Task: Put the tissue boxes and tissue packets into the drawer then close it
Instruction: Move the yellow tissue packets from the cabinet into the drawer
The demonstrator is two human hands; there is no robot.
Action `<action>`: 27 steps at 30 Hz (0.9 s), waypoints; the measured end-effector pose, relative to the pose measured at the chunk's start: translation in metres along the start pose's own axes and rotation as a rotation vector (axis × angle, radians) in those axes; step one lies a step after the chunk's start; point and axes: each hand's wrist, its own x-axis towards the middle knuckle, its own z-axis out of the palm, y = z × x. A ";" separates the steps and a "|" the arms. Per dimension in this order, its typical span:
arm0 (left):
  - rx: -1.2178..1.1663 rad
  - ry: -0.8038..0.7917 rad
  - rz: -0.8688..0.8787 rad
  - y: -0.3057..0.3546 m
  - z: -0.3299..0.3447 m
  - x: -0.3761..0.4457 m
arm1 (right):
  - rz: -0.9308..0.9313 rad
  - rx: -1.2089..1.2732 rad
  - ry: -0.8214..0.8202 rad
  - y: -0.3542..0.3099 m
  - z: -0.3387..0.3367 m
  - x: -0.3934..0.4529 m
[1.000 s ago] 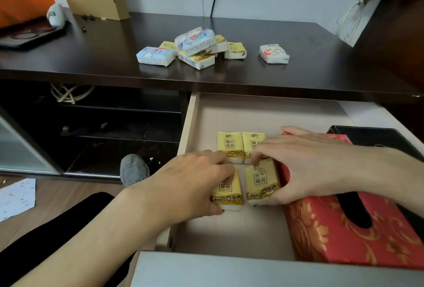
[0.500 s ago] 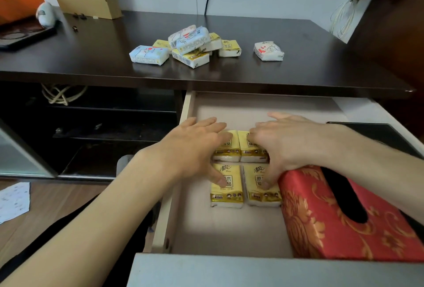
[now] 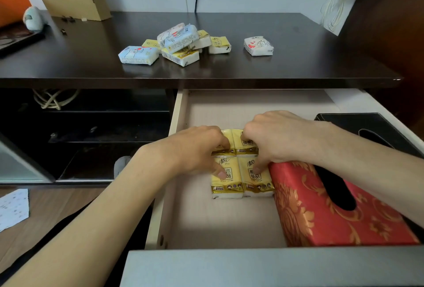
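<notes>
Drawer point(image 3: 229, 224) open, holding four yellow tissue packets point(image 3: 243, 172) in a two-by-two block, a red tissue box point(image 3: 321, 218) touching the block's right side, and a black tissue box point(image 3: 376, 123) behind the red one. Left hand point(image 3: 195, 151) and right hand point(image 3: 277, 137) resting with curled fingertips on the block, pressing, nothing gripped. Loose tissue packets point(image 3: 181, 43) heaped on the dark counter point(image 3: 298, 57) above.
</notes>
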 end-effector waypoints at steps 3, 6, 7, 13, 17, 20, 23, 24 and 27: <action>-0.022 0.003 0.001 0.003 0.001 -0.001 | -0.002 0.031 -0.005 0.002 0.005 0.002; -0.030 0.028 -0.019 0.003 0.001 -0.003 | 0.026 0.098 -0.052 0.006 0.005 0.003; -0.019 0.047 -0.032 0.003 0.001 -0.004 | 0.042 0.133 -0.071 0.008 0.004 0.003; -0.074 0.248 -0.078 -0.004 -0.015 -0.009 | 0.091 0.395 0.140 0.028 -0.013 0.005; -0.193 0.653 -0.122 -0.024 -0.036 -0.011 | 0.090 0.843 0.575 0.047 -0.024 0.030; -0.251 0.913 -0.189 -0.045 -0.055 0.002 | 0.148 0.928 0.700 0.060 -0.033 0.067; -0.269 1.048 -0.264 -0.069 -0.083 0.026 | 0.228 0.797 0.679 0.074 -0.041 0.103; -0.261 1.039 -0.297 -0.077 -0.092 0.034 | 0.239 0.754 0.648 0.077 -0.044 0.112; -0.218 0.925 -0.373 -0.092 -0.104 0.055 | 0.213 0.632 0.525 0.083 -0.048 0.131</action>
